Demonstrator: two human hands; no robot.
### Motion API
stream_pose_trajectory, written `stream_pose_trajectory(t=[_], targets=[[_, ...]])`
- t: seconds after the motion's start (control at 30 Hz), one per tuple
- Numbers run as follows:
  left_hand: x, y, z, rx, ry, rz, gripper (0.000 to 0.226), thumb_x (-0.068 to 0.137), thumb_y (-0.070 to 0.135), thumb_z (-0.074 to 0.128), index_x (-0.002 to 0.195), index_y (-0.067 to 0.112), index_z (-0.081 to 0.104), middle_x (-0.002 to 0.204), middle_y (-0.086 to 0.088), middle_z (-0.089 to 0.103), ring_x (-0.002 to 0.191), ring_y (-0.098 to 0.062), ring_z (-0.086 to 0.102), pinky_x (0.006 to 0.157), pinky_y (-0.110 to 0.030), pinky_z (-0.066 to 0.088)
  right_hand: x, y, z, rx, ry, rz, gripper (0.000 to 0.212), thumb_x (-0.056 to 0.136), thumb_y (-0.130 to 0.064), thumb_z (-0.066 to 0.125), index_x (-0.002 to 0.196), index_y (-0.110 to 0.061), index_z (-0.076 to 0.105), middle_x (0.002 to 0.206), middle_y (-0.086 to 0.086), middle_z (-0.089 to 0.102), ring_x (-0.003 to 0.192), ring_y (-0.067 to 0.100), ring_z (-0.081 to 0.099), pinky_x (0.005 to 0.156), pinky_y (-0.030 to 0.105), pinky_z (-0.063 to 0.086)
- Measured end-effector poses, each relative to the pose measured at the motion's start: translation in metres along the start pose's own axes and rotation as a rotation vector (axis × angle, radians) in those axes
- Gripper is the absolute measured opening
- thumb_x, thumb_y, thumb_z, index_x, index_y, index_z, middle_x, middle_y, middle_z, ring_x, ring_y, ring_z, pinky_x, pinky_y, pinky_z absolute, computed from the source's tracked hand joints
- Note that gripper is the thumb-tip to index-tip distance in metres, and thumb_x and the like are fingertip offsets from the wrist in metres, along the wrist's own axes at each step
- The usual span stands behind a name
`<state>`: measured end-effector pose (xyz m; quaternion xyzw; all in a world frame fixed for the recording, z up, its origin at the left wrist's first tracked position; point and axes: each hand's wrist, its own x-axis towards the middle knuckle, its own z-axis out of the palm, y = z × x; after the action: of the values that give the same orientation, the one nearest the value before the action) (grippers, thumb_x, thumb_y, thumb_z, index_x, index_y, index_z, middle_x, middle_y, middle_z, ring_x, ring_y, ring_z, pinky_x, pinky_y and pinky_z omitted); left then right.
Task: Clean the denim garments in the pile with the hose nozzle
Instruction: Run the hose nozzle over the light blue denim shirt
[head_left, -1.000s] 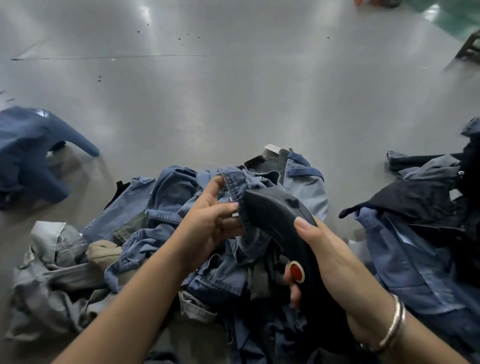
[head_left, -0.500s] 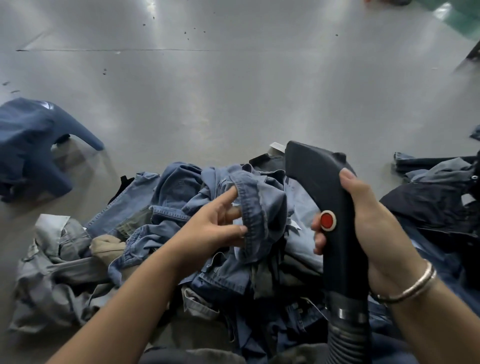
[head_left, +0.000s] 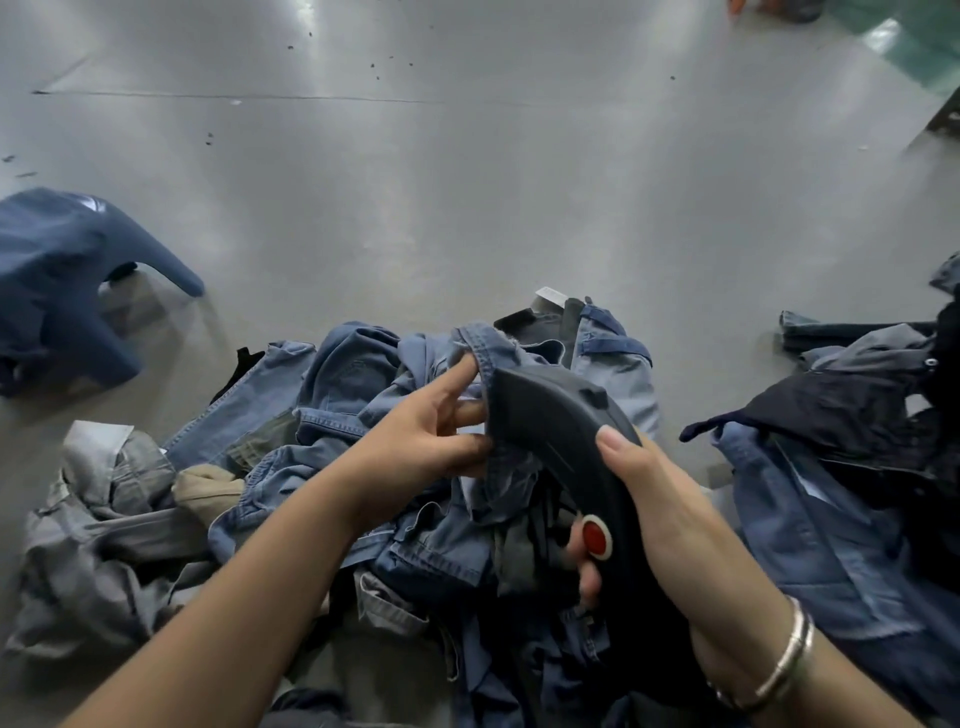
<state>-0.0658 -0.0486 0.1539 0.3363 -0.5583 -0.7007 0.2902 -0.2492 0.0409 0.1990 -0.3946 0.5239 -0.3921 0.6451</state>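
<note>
Nozzle head laid against a raised denim hem, above the pile on the floor.

My left hand (head_left: 431, 441) pinches a fold of a light-blue denim garment (head_left: 488, 358) and lifts it clear of the pile (head_left: 415, 519); my right hand (head_left: 654, 504) is wrapped round the dark hose nozzle (head_left: 550, 431), thumb just beside its red button (head_left: 596, 536), the nozzle's mouth touching the held fold. I judge the cleaning pass on this hem is under way; next calls for drawing the nozzle along the cloth while I keep it taut. More denim (head_left: 831, 493) lies right of the pile.
</note>
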Motion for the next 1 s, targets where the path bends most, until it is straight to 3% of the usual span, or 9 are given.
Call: stream_pose_trajectory(t=[0.13, 0.27, 0.33, 0.47, 0.63, 0.73, 0.83, 0.9, 1.0], targets=[[-0.006, 0.001, -0.002, 0.119, -0.050, -0.042, 0.068, 0.090, -0.007, 0.048, 0.117, 0.054, 0.038, 0.107, 0.016, 0.071, 0.095, -0.006, 0.068, 0.078, -0.024, 0.056, 0.001, -0.002, 0.000, 0.137, 0.132, 0.111, 0.058, 0.064, -0.063, 0.059, 0.101, -0.019, 0.064, 0.056, 0.013, 0.057, 0.040, 0.022, 0.052, 0.040, 0.029, 0.046], [-0.007, -0.003, -0.008, 0.138, -0.074, -0.132, 0.076, 0.092, -0.011, 0.049, 0.139, 0.042, 0.025, 0.113, 0.001, 0.070, 0.098, -0.015, 0.066, 0.080, -0.033, 0.053, 0.004, -0.004, -0.002, 0.210, 0.162, 0.143, 0.062, 0.070, -0.061, 0.060, 0.097, -0.005, 0.060, 0.056, 0.015, 0.056, 0.037, 0.022, 0.051, 0.041, 0.030, 0.047], [-0.009, -0.005, -0.011, 0.136, -0.149, -0.165, 0.079, 0.092, -0.013, 0.047, 0.149, 0.030, 0.014, 0.105, 0.006, 0.071, 0.090, -0.010, 0.065, 0.076, -0.028, 0.050, 0.008, -0.006, -0.004, 0.237, 0.188, 0.165, 0.056, 0.079, -0.059, 0.057, 0.085, -0.003, 0.062, 0.055, 0.015, 0.057, 0.037, 0.022, 0.051, 0.041, 0.030, 0.048], [-0.015, -0.005, -0.009, 0.060, -0.274, -0.163, 0.077, 0.084, -0.007, 0.053, 0.143, 0.037, 0.031, 0.109, -0.009, 0.069, 0.095, -0.024, 0.063, 0.081, -0.034, 0.050, 0.020, -0.014, -0.015, 0.305, 0.290, 0.178, 0.053, 0.086, -0.057, 0.054, 0.074, -0.006, 0.064, 0.051, 0.010, 0.054, 0.037, 0.020, 0.048, 0.038, 0.028, 0.046], [-0.002, -0.006, -0.028, -0.527, -0.027, 0.109, 0.064, 0.081, 0.011, 0.064, 0.140, 0.020, 0.043, 0.112, -0.011, 0.066, 0.093, -0.024, 0.067, 0.086, -0.040, 0.054, 0.021, -0.014, -0.029, 0.347, 0.336, 0.098, 0.051, 0.083, -0.059, 0.058, 0.078, -0.009, 0.066, 0.052, 0.009, 0.054, 0.038, 0.021, 0.050, 0.039, 0.028, 0.046], [0.006, -0.025, -0.024, -0.254, 0.190, -0.150, 0.050, 0.086, 0.038, 0.062, 0.130, 0.017, 0.054, 0.117, -0.008, 0.067, 0.106, -0.023, 0.064, 0.094, -0.042, 0.050, 0.019, -0.008, -0.030, 0.321, 0.312, 0.092, 0.051, 0.081, -0.060, 0.059, 0.081, -0.010, 0.066, 0.053, 0.009, 0.056, 0.040, 0.022, 0.052, 0.040, 0.030, 0.047], [0.012, -0.036, -0.007, 0.046, 0.228, -0.383, 0.023, 0.088, 0.028, 0.063, 0.101, 0.009, 0.068, 0.096, -0.015, 0.071, 0.081, -0.023, 0.068, 0.084, -0.039, 0.055, 0.019, -0.007, -0.027, 0.318, 0.286, 0.104, 0.048, 0.082, -0.059, 0.058, 0.094, -0.013, 0.065, 0.052, 0.009, 0.055, 0.039, 0.022, 0.051, 0.040, 0.029, 0.046], [0.021, -0.030, -0.012, -0.287, 0.328, -0.293, 0.030, 0.086, 0.029, 0.062, 0.108, 0.009, 0.066, 0.098, -0.013, 0.071, 0.081, -0.022, 0.069, 0.075, -0.037, 0.058, 0.019, -0.007, -0.029, 0.318, 0.274, 0.099, 0.048, 0.082, -0.059, 0.057, 0.100, -0.014, 0.064, 0.053, 0.009, 0.055, 0.039, 0.021, 0.051, 0.041, 0.028, 0.046], [0.024, -0.011, -0.024, -0.697, 0.254, -0.077, 0.047, 0.092, 0.039, 0.051, 0.129, 0.011, 0.056, 0.126, -0.011, 0.063, 0.111, -0.028, 0.063, 0.085, -0.043, 0.056, 0.016, -0.008, -0.032, 0.312, 0.258, 0.074, 0.049, 0.079, -0.060, 0.059, 0.099, -0.016, 0.066, 0.055, 0.011, 0.056, 0.041, 0.022, 0.053, 0.042, 0.030, 0.047]])
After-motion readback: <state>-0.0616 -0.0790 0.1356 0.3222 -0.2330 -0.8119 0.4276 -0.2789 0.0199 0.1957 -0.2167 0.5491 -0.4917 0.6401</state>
